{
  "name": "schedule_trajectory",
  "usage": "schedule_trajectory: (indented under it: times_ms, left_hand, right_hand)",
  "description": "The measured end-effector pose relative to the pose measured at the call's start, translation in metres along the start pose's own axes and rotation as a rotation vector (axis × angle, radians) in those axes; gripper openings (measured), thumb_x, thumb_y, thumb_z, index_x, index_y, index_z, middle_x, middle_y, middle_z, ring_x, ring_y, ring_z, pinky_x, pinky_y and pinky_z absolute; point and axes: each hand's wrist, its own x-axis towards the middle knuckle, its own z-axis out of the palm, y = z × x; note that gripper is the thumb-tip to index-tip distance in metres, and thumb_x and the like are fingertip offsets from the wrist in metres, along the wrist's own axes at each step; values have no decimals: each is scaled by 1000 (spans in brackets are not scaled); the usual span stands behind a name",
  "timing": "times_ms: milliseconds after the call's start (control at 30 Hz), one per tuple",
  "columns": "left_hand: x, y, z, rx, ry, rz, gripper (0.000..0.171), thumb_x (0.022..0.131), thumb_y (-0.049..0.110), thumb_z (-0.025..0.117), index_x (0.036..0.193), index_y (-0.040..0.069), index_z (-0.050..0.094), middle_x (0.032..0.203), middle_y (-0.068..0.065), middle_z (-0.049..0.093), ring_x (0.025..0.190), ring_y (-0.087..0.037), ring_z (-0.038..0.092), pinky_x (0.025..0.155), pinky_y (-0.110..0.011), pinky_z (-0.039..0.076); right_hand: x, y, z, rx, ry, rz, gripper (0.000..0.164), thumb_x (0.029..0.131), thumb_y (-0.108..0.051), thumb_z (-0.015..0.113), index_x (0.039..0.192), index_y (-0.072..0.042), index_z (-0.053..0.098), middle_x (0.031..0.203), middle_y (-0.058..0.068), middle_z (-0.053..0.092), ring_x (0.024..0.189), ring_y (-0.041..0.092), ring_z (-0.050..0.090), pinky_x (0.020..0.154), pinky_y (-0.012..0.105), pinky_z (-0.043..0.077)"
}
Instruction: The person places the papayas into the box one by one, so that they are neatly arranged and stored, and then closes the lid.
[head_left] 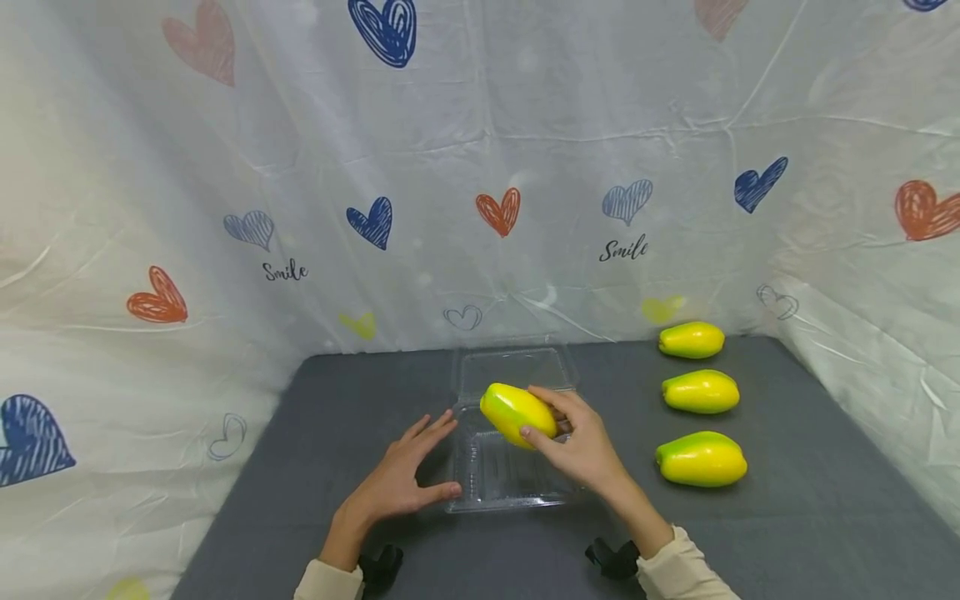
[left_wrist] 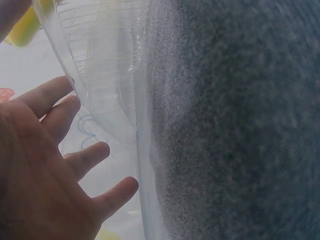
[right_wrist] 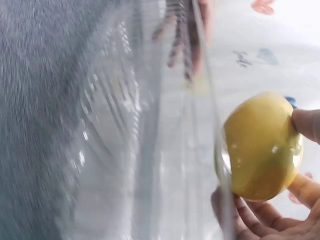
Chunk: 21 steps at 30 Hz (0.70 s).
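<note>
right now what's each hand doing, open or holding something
Left hand: open, at the clear container's left edge.
Right hand: holding a yellow-green fruit over the container.

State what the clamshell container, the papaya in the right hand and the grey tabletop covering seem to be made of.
Clamshell container: thin, glossy clear plastic; the grey covering shows through it.
Papaya: smooth and shiny with bright highlights; perhaps moulded plastic, though real skin can't be ruled out.
Grey covering: probably matte cloth; the left wrist view shows a speckled, fibrous grain.
</note>
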Motion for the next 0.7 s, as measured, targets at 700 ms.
schedule_trajectory:
  times_ms: [700]
  left_hand:
    - [0,0,2,2,-1,-20,88,88,52,75,160,43,26,169,16,20,159,-36,14,109,-84,19]
  right_hand:
    - [8,6,60,-111,-39,83,60,85,-24,83,140,-13,60,121,12,63,97,21,65,79,37,61]
